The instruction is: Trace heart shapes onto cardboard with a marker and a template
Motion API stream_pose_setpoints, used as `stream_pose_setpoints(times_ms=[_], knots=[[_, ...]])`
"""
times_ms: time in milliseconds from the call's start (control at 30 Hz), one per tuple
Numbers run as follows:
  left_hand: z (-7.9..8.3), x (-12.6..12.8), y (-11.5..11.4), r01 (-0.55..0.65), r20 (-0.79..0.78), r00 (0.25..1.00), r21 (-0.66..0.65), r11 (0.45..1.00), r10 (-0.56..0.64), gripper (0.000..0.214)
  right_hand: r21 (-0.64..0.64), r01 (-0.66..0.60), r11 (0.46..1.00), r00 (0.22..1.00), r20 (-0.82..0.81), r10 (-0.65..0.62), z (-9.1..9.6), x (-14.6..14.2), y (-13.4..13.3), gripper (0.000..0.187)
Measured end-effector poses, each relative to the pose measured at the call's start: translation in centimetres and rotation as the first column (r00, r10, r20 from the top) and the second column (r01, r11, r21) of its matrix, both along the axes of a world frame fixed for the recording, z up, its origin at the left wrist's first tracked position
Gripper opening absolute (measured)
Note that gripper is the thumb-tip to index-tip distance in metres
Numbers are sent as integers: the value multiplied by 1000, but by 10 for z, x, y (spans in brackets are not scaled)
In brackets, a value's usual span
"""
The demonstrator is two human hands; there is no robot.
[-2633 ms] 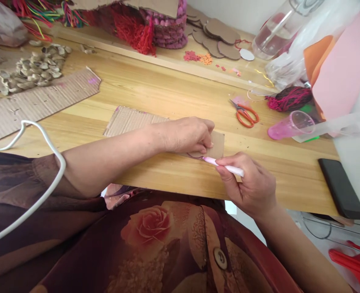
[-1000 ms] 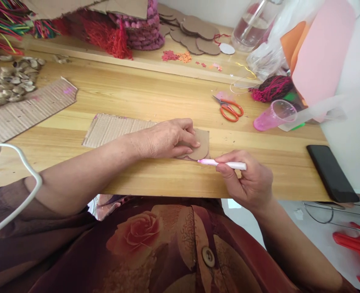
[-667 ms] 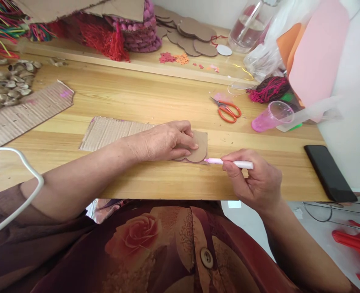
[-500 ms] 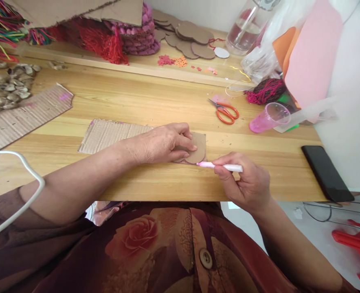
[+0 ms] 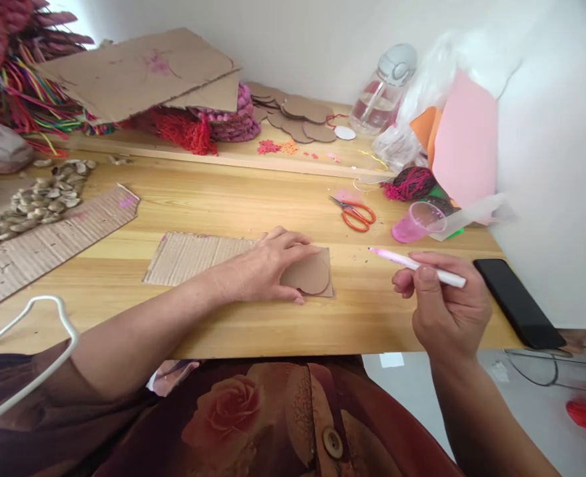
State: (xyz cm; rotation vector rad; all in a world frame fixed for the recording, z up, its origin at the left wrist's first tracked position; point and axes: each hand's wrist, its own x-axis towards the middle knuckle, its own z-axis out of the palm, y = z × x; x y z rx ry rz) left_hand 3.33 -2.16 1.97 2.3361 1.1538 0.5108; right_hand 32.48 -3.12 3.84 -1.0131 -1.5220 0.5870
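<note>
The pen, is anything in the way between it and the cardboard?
Nothing visible blocks it: just tabletop with a few small specks lies between the pen in the right hand and the cardboard under the left hand. The scissors lie farther back.

bright, glare top L, R edge blurry

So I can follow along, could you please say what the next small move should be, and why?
Perhaps the left hand should lift the rounded cardboard piece off the corrugated strip beneath it: that hand is spread across the piece, and the right hand holds the pen with its tip away from both.
</note>
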Motion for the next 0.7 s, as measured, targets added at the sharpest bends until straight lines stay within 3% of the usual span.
stream_pose_setpoints(times_ms=[133, 267, 500, 633, 700], knots=[[5, 3, -3, -58, -87, 995, -33, 998, 55, 94, -63, -5, 998, 999, 47, 8, -11, -6, 0, 11], [12, 5, -5, -69, -100, 993, 16, 998, 70, 96, -146, -100, 984, 972, 197, 128, -21, -15, 2, 22], [19, -8, -24, -76, -112, 990, 63, 995, 82, 87, -172, -280, 945, 821, 467, 328, -26, -28, 8, 56], [13, -6, -39, -93, -120, 988, 42, 995, 97, 98, -178, -386, 905, 733, 536, 418, -22, -31, 17, 69], [10, -2, -42, -117, -124, 985, 46, 992, 122, 99, -240, -419, 876, 675, 563, 477, -20, -32, 23, 75]])
